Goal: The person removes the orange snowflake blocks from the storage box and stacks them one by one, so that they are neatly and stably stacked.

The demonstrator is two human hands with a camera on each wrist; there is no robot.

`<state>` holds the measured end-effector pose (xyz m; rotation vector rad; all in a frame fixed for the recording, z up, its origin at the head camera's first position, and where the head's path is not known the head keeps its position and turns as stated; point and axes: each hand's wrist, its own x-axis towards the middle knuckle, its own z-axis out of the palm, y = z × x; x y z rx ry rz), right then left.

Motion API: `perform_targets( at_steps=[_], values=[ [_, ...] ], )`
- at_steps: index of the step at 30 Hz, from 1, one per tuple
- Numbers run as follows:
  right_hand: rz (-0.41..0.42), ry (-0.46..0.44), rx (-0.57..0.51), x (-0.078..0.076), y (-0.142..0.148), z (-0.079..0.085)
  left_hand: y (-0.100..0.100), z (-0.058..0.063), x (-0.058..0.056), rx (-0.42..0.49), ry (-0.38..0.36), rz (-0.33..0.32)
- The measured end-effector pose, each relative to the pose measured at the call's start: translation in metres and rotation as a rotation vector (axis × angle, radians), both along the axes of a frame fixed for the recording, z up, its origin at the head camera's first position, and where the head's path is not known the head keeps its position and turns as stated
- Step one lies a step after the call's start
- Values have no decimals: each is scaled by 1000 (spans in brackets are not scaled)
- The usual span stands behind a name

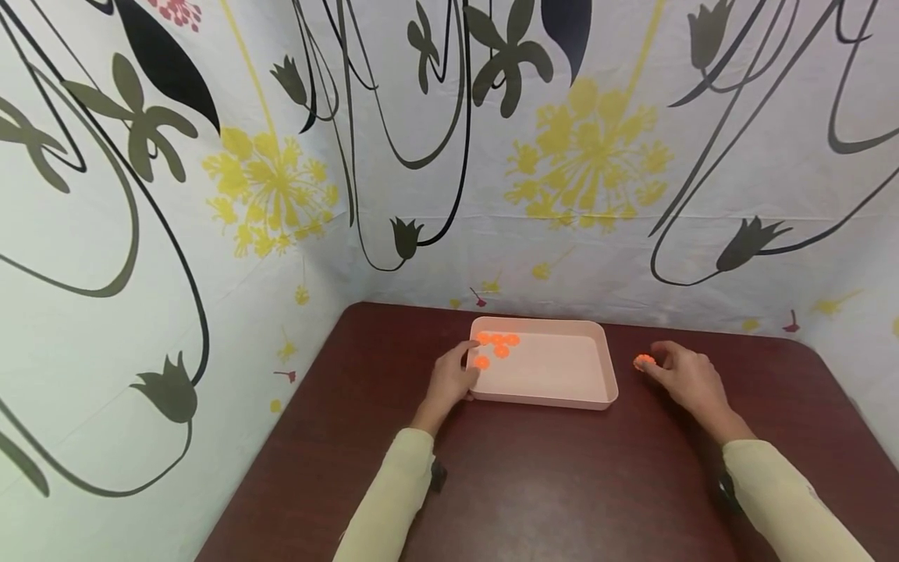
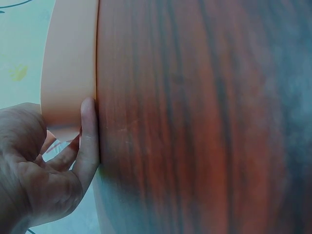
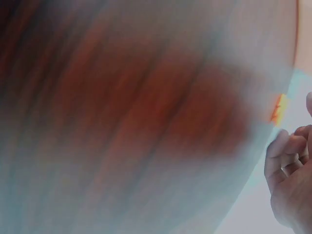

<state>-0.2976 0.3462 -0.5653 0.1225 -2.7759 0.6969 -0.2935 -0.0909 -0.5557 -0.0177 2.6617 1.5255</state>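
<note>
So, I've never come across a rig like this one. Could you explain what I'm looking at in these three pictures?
There is no machine here, just a person's two bare hands. The wide picture comes from a camera on the head, looking forward and down; the other two come from cameras on the wrists, each showing one hand close up.

A pale pink tray lies on a dark reddish-brown table, with several small orange pieces towards its left end. The left hand holds that end of the tray. The right hand is beyond the other end, its fingertips at another orange piece; I cannot tell whether it is pinched. Behind is a flower-patterned backdrop.
</note>
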Motion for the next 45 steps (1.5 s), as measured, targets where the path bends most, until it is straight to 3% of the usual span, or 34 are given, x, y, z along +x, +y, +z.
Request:
perform_targets(
  at_steps=[5,10,15,21,26,29,32,40,45],
  values=[
    [22,106,-92,2,-9,10,8,1,0,11,-7,4],
    [51,125,-210,4,-27,22,12,1,0,34,-5,-21],
    [110,125,-305,-6,-63,25,-1,-1,1,-2,21,-11],
    [189,-1,-384,-15,-105,33,-13,-2,3,0,13,-1],
    [222,-93,-428,-17,-127,39,-8,-2,2,20,9,-14],
    [238,-101,-427,-18,-140,40,-3,-2,0,0,7,-13],
    [227,-116,-440,-21,-156,39,-3,-1,-1,-17,6,-9],
    [121,-349,-643,-35,-194,25,-3,-1,1,3,5,-13],
    [28,-377,-607,-50,-207,16,-2,-2,0,-5,8,-15]
  ],
)
